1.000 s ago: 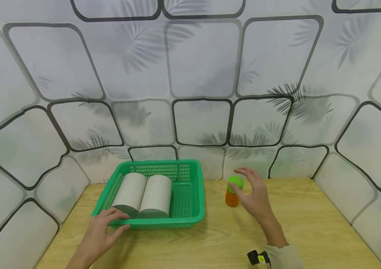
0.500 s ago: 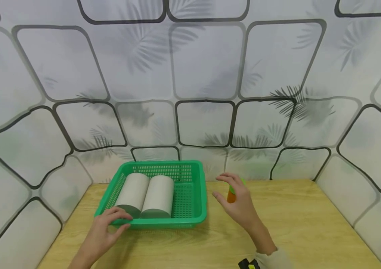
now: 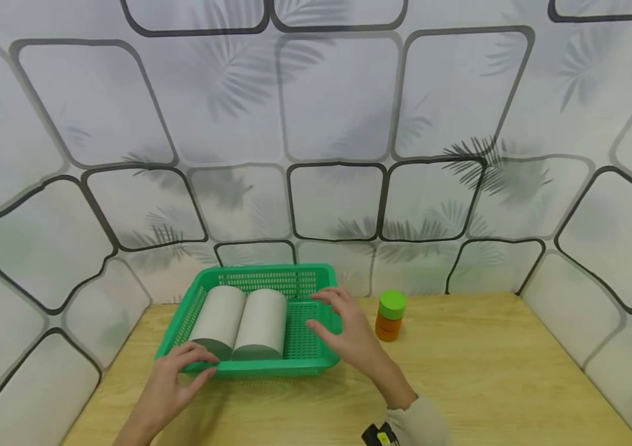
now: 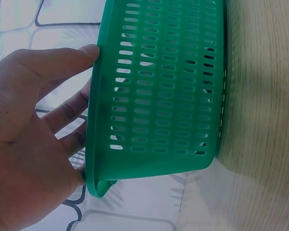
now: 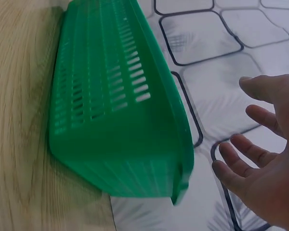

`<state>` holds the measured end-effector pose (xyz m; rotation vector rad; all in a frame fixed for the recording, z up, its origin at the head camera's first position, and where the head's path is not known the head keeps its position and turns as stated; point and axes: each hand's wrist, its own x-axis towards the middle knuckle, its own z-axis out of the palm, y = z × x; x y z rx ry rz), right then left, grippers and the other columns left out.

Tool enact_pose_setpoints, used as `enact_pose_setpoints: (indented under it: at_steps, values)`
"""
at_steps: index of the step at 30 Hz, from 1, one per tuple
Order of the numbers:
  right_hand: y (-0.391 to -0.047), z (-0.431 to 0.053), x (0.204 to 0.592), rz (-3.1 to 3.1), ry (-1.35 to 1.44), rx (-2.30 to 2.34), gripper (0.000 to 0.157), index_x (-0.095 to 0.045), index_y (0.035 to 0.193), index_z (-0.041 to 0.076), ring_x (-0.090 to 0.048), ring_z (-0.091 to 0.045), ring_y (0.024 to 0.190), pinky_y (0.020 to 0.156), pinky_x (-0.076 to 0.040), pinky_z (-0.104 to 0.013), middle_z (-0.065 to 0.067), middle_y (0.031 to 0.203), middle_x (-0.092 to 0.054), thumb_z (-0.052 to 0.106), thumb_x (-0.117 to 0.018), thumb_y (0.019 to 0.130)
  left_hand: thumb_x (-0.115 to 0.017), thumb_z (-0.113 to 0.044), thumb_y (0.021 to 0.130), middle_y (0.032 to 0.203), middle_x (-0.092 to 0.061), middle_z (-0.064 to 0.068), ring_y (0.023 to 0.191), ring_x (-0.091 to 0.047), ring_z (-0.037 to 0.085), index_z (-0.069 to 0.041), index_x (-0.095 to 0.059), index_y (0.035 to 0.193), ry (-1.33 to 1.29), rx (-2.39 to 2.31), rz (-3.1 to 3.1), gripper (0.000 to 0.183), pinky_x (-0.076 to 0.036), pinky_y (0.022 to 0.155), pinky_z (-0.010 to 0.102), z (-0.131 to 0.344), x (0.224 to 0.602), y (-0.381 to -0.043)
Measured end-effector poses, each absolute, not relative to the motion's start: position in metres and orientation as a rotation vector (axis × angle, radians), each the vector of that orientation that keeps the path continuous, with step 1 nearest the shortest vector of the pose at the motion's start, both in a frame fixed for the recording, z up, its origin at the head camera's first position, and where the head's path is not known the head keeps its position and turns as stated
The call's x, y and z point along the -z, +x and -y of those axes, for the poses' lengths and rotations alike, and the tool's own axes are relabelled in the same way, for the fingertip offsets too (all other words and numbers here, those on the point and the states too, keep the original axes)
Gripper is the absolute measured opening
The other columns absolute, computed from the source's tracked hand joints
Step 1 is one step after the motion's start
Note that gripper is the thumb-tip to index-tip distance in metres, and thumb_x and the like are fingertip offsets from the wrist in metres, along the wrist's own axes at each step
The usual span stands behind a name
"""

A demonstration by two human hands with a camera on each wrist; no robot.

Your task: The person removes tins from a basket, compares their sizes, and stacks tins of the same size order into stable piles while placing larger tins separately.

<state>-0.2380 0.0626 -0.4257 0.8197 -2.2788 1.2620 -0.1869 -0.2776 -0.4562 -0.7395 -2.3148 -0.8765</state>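
A green plastic basket (image 3: 249,370) with slotted walls sits on the table, two white cylindrical rolls (image 3: 217,319) lying side by side in its left part. My left hand (image 3: 166,385) holds the rim at the front left corner. In the left wrist view the thumb of the left hand (image 4: 33,110) meets the rim from outside, with fingers behind it. Over the basket's right side, my right hand (image 3: 352,331) is spread with nothing between thumb and fingers. The right wrist view shows the right hand (image 5: 262,154) apart from the rim, fingers slightly bent.
To the right of the basket stands an orange jar (image 3: 387,328) with a bright green lid (image 3: 392,303). The wooden table (image 3: 478,371) ends at a patterned cloth backdrop (image 3: 338,198) behind and on both sides.
My right hand has moved left from around the jar to the basket's right side, leaving the jar standing. The left hand stays at the basket rim.
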Motion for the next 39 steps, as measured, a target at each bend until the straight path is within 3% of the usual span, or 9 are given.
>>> enact_pose_setpoints:
  at_steps: [11, 17, 26, 32, 39]
  values:
    - [-0.248, -0.029, 0.417, 2.422, 0.837, -1.345, 0.042, -0.054, 0.128, 0.024, -0.055, -0.015, 0.107, 0.084, -0.049, -0.033, 0.003, 0.126, -0.05, 0.032, -0.068, 0.089, -0.083, -0.003, 0.069, 0.09, -0.062, -0.011, 0.087, -0.057, 0.007, -0.022, -0.07, 0.089, -0.745, 0.883, 2.315, 0.031, -0.039, 0.081, 0.013, 0.279, 0.458, -0.187]
    - [-0.255, -0.017, 0.408, 2.442, 0.764, -1.448, 0.04, -0.056, 0.126, 0.022, -0.056, -0.015, 0.106, 0.082, -0.051, -0.041, 0.001, 0.124, -0.053, 0.029, -0.068, 0.089, -0.083, -0.003, 0.069, 0.09, -0.063, -0.011, 0.088, -0.057, 0.007, -0.021, -0.07, 0.089, -0.738, 0.886, 2.337, 0.029, -0.04, 0.081, 0.013, 0.28, 0.458, -0.188]
    - [-0.27, 0.005, 0.404, 2.626, 0.715, -1.421, 0.049, -0.051, 0.133, 0.02, -0.054, -0.026, 0.111, 0.084, -0.048, -0.037, -0.003, 0.129, -0.052, 0.033, -0.066, 0.088, -0.083, -0.002, 0.069, 0.089, -0.063, -0.01, 0.088, -0.057, 0.007, -0.022, -0.07, 0.089, -0.738, 0.895, 2.34, 0.031, -0.04, 0.08, 0.014, 0.279, 0.457, -0.188]
    - [-0.277, 0.024, 0.4, 2.782, 0.635, -1.336, 0.059, -0.045, 0.139, 0.021, -0.044, -0.026, 0.122, 0.09, -0.044, -0.046, -0.011, 0.136, -0.045, 0.034, -0.068, 0.086, -0.083, -0.002, 0.069, 0.09, -0.063, -0.011, 0.088, -0.057, 0.007, -0.022, -0.07, 0.089, -0.733, 0.898, 2.341, 0.031, -0.04, 0.08, 0.014, 0.279, 0.456, -0.187]
    - [-0.29, 0.038, 0.412, 2.839, 0.471, -1.412, 0.068, -0.042, 0.14, 0.02, -0.048, -0.033, 0.115, 0.084, -0.047, -0.048, -0.022, 0.133, -0.039, 0.036, -0.073, 0.082, -0.083, 0.0, 0.068, 0.089, -0.063, -0.009, 0.086, -0.058, 0.009, -0.022, -0.069, 0.089, -0.757, 0.911, 2.298, 0.033, -0.038, 0.081, 0.012, 0.277, 0.456, -0.187]
